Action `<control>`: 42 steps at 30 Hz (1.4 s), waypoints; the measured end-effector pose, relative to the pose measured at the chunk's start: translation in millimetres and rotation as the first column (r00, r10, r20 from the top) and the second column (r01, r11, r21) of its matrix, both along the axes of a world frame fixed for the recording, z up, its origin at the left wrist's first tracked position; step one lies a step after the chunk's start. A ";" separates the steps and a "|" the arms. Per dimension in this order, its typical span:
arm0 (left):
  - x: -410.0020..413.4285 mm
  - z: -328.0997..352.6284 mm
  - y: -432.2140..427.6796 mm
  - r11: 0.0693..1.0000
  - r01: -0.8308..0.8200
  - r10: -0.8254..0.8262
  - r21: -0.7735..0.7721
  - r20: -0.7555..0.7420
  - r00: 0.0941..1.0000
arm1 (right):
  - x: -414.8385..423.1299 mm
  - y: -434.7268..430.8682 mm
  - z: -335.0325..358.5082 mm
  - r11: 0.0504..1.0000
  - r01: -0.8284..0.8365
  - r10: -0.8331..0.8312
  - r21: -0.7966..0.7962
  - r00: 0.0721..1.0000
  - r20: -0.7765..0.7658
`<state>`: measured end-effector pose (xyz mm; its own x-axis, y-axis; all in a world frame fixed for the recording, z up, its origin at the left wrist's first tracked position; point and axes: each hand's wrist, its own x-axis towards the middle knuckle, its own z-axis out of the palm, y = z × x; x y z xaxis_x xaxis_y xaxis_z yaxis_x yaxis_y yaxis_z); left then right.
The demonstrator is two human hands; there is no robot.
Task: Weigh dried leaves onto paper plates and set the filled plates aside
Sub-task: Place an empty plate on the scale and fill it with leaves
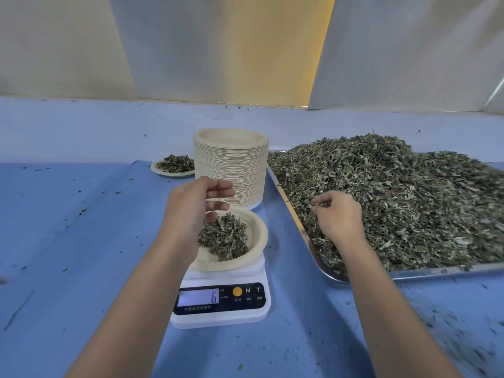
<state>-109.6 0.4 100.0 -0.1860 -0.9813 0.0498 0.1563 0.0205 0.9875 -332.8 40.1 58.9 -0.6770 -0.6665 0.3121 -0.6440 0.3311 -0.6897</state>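
Observation:
A paper plate with a small heap of dried leaves sits on a white digital scale whose display reads 6. My left hand hovers just above the plate's left side, fingers straight and relaxed, holding nothing. To the right, my right hand is in the big pile of dried leaves on a metal tray, its fingers curled around a pinch of leaves. A filled plate stands at the back left.
A tall stack of paper plates stands right behind the scale, close to the tray's left edge. Blue cloth with scattered leaf crumbs covers the table. White sheeting hangs behind the table's far edge.

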 end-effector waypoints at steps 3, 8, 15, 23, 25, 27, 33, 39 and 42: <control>2.9 1.4 -0.7 1.000 -0.014 0.014 0.001 -0.010 1.000 | 5.5 -1.0 5.8 0.994 -0.020 0.019 -0.108 1.000 -0.014; 11.4 6.5 -3.8 0.999 -0.036 0.037 0.008 -0.042 0.998 | 42.3 -4.3 19.7 0.938 -0.137 0.132 -0.319 0.991 -0.039; 17.9 9.8 -5.9 0.998 -0.051 0.053 0.020 -0.087 0.995 | 97.6 -20.7 28.7 0.873 -0.390 0.415 -0.294 0.909 0.026; 17.0 8.6 -7.9 0.998 -0.053 0.054 0.018 -0.079 0.995 | 114.5 -30.2 11.0 0.831 -0.507 0.521 -0.230 0.854 0.001; 17.0 8.6 -8.2 0.998 -0.053 0.054 0.020 -0.083 0.995 | 113.4 -30.0 9.9 0.826 -0.513 0.525 -0.234 0.851 -0.015; 17.7 8.5 -8.3 0.999 -0.052 0.053 0.016 -0.086 0.995 | 112.4 -29.5 10.6 0.820 -0.515 0.525 -0.250 0.851 -0.029; 20.1 7.4 -10.3 0.998 -0.064 0.067 0.029 -0.101 0.993 | 117.5 -28.4 15.0 0.770 -0.507 0.578 -0.387 0.811 0.086; 20.0 7.3 -9.2 0.998 -0.056 0.059 0.029 -0.104 0.993 | 121.0 -29.3 17.1 0.735 -0.467 0.604 -0.491 0.780 0.162; 19.5 7.0 -9.4 0.998 -0.054 0.057 0.027 -0.103 0.993 | 119.6 -29.1 18.0 0.728 -0.451 0.609 -0.517 0.771 0.185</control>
